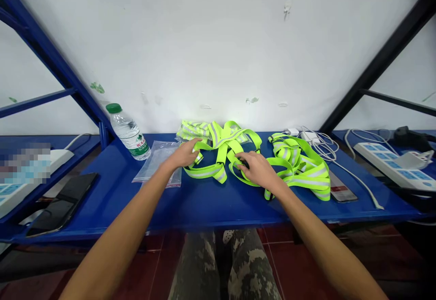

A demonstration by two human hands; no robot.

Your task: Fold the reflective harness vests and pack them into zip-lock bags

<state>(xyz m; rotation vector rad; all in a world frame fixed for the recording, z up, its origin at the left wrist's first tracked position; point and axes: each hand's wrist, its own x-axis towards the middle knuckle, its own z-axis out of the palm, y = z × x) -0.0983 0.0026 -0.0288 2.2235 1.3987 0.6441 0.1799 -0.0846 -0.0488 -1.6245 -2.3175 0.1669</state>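
A lime-yellow reflective strap vest (pixel 223 147) with silver stripes lies loosely spread on the blue table, its straps crossing near the middle. My left hand (pixel 185 154) is closed on a strap at its left side. On the right side, the fingers of my right hand (pixel 255 167) are curled around another strap; their tips are partly hidden. A second tangle of yellow reflective straps (pixel 315 175) lies just to the right of that hand. Behind the spread vest sits folded yellow strapping in a clear bag (pixel 192 129). Flat clear plastic bags (pixel 153 157) lie partly under my left forearm.
A water bottle (pixel 131 134) with a green cap stands at the back left. Nearby is a black phone (pixel 64 204). White cables and chargers (pixel 309 137) and another phone (pixel 342 188) lie at the right. Power strips (pixel 397 166) flank the table, and a wall closes off the back.
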